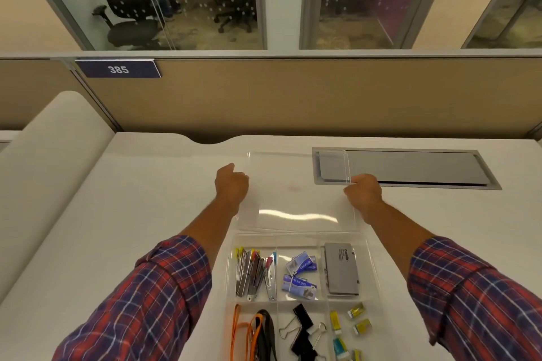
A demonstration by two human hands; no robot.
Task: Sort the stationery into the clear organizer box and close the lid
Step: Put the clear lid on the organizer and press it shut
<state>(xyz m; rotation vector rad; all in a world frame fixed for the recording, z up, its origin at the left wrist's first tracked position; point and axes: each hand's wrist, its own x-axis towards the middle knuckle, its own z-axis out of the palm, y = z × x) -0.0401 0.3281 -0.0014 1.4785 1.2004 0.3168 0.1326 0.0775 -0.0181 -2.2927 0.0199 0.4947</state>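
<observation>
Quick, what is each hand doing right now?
Left hand: closed on the left edge of the clear lid.
Right hand: closed on the lid's right edge.

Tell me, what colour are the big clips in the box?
Black, with silver wire handles: the binder clips, seen in the head view.

Readable text on the desk and partition

"385" on the dark blue partition sign; "camlin" on the flat grey case; "kangaro" on the small blue staple boxes.
</observation>
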